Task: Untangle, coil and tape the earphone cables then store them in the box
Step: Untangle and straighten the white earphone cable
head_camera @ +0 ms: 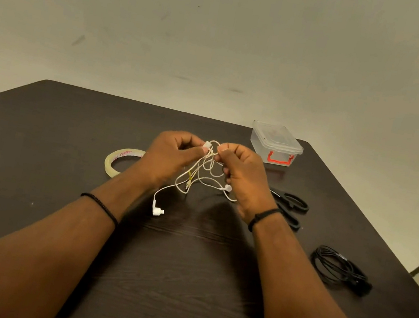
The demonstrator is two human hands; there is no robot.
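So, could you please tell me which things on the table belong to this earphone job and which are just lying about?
Job: white earphones, pinched by left hand and right hand; black cable coil; tape roll; box.
Lying about: nothing clearly; scissors probably cut tape.

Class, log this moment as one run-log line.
step: untangling | both hands pinch white earphone cable | black cable coiled | box shut

Dim yellowish light, wide-angle edge distortion

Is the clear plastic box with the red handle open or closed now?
Closed: the clear plastic box with the red handle has its lid lying flat on top, at the far right of the dark table.
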